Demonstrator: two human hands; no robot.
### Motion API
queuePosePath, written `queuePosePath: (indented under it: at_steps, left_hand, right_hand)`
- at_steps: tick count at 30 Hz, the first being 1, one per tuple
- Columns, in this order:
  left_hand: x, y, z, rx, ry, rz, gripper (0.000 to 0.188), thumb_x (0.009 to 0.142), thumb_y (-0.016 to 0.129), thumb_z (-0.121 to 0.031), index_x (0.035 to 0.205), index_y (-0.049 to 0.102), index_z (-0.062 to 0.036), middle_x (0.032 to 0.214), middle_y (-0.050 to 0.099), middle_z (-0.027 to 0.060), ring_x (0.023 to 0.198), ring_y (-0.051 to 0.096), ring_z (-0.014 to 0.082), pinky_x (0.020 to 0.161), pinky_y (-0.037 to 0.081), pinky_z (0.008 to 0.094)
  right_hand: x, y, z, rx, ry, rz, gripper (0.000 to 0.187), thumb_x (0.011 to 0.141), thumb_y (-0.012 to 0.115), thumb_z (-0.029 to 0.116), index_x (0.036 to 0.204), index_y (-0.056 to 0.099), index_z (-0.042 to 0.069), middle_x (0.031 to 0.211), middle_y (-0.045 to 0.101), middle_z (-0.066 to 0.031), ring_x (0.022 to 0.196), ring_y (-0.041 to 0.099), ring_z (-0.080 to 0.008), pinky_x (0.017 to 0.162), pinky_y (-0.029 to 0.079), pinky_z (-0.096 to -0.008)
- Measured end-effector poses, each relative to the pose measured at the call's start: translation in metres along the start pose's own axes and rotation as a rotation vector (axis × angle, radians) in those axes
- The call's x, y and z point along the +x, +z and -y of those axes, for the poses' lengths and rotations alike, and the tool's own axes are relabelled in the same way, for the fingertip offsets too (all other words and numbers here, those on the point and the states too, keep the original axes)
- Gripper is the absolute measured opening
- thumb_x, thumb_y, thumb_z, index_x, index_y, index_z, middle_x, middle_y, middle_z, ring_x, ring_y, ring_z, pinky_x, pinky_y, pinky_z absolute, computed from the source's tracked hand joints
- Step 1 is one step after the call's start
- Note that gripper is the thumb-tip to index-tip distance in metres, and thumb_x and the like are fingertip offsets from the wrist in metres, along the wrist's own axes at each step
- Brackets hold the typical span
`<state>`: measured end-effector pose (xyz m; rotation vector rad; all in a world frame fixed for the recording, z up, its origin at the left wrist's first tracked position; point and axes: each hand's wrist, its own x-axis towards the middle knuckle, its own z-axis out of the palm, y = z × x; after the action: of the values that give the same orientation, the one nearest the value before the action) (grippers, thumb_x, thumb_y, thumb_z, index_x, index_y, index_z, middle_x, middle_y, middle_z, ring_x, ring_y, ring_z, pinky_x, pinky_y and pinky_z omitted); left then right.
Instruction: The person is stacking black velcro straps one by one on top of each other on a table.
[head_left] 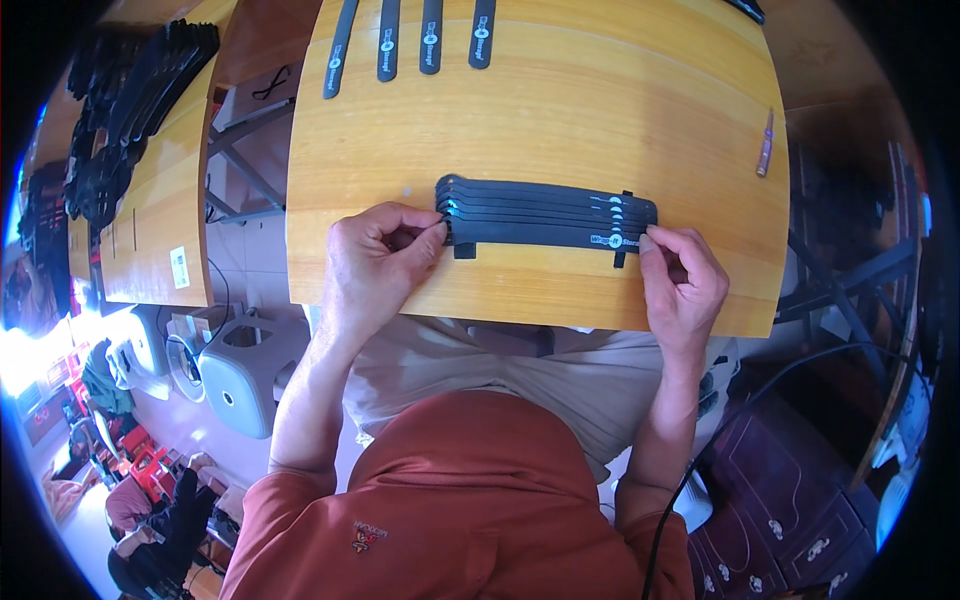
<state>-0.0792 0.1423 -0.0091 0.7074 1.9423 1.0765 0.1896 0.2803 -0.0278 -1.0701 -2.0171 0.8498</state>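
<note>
A fanned stack of black straps with pale print near the right end lies across the near part of the wooden table. My left hand pinches the left end of the nearest strap between thumb and forefinger. At the other end, my right hand has its thumb and forefinger closed on the strap's right corner. Short black tabs stick out from under the stack near both ends. What holds the straps together beneath is hidden.
Several single black straps lie at the table's far edge. A small screwdriver rests near the right edge. On the left, another table bears heaps of black straps. A grey stool stands lower left; a black cable runs at right.
</note>
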Motion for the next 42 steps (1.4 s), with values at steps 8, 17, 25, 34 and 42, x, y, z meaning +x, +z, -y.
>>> queuePosePath:
  at_steps: [8,17,25,34,42]
  left_hand:
    - [0.0009,0.0017,0.0012,0.009,0.010,-0.008,0.011,0.093,0.075,-0.004,0.099,0.075,0.0049,0.070,0.067,0.0005,0.061,0.057,0.0035,0.056,0.046,0.0214]
    - [0.0004,0.0017,-0.0020,0.041,0.005,-0.015,0.012,0.093,0.074,-0.006,0.098,0.075,0.0050,0.069,0.067,0.0003,0.060,0.056,0.0038,0.056,0.046,0.0218]
    - [0.0005,0.0022,-0.0034,0.050,0.002,-0.018,0.011,0.093,0.074,-0.006,0.097,0.075,0.0046,0.069,0.068,0.0015,0.060,0.058,0.0043,0.056,0.047,0.0224]
    - [0.0026,0.0008,-0.0033,0.096,0.001,-0.005,0.014,0.093,0.074,-0.008,0.098,0.075,0.0043,0.068,0.068,0.0019,0.060,0.059,0.0052,0.057,0.048,0.0233]
    - [0.0031,0.0008,-0.0044,0.138,0.023,0.005,0.014,0.096,0.074,-0.009,0.098,0.073,0.0041,0.073,0.068,0.0007,0.060,0.059,0.0029,0.055,0.049,0.0188]
  right_hand:
    - [-0.0006,0.0014,-0.0018,0.010,0.010,-0.017,0.009,0.087,0.072,-0.008,0.095,0.070,-0.004,0.081,0.068,-0.0101,0.063,0.062,-0.0142,0.058,0.048,-0.0260]
    - [-0.0001,0.0015,-0.0001,-0.001,0.002,-0.018,0.009,0.086,0.071,-0.008,0.094,0.070,-0.004,0.080,0.068,-0.0108,0.063,0.064,-0.0163,0.058,0.049,-0.0267]
    - [-0.0002,0.0016,0.0028,-0.026,0.000,-0.012,0.007,0.087,0.072,-0.007,0.093,0.070,-0.003,0.080,0.067,-0.0105,0.065,0.066,-0.0177,0.058,0.051,-0.0272]
    - [-0.0017,0.0022,0.0025,-0.077,-0.032,-0.005,0.007,0.088,0.070,-0.007,0.093,0.069,-0.003,0.081,0.067,-0.0117,0.068,0.067,-0.0214,0.060,0.052,-0.0301]
    - [-0.0016,0.0024,0.0028,-0.125,-0.081,-0.009,0.010,0.086,0.070,-0.008,0.094,0.067,-0.002,0.083,0.067,-0.0140,0.073,0.068,-0.0282,0.065,0.053,-0.0358]
